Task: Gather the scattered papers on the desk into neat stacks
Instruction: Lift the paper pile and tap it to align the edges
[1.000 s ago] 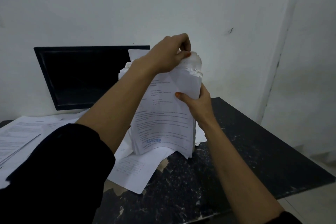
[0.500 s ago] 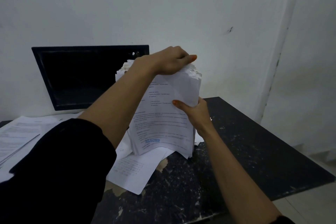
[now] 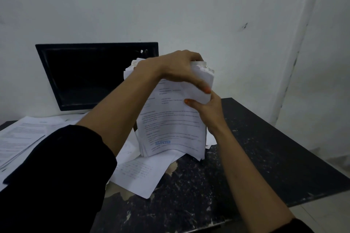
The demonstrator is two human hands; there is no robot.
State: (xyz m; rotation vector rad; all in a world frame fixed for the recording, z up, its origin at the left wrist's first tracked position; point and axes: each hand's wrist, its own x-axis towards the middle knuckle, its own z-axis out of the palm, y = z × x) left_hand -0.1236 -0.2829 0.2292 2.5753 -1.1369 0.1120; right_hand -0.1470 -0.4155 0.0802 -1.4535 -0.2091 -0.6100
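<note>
A thick bundle of printed papers [image 3: 170,128] stands upright on its lower edge on the dark desk [image 3: 255,147]; its front sheet bears a blue "REJECTED" stamp. My left hand [image 3: 176,68] lies over the bundle's top edge, thumb down the front sheet and fingers curled over the back. My right hand [image 3: 206,111] grips the bundle's right side, thumb on the front sheet. A loose sheet [image 3: 144,174] lies flat under and in front of the bundle. More papers [image 3: 24,136] lie spread at the left of the desk.
A black monitor [image 3: 91,75] stands at the back left against the white wall. The desk's right edge drops off toward a pale floor [image 3: 325,213]. A white wall corner [image 3: 295,62] rises at the right.
My left hand has gone from pinching sheets at the top to clamping down over the top edge, thumb sliding down the front. The bundle's top sits lower. My right hand keeps its grip.
</note>
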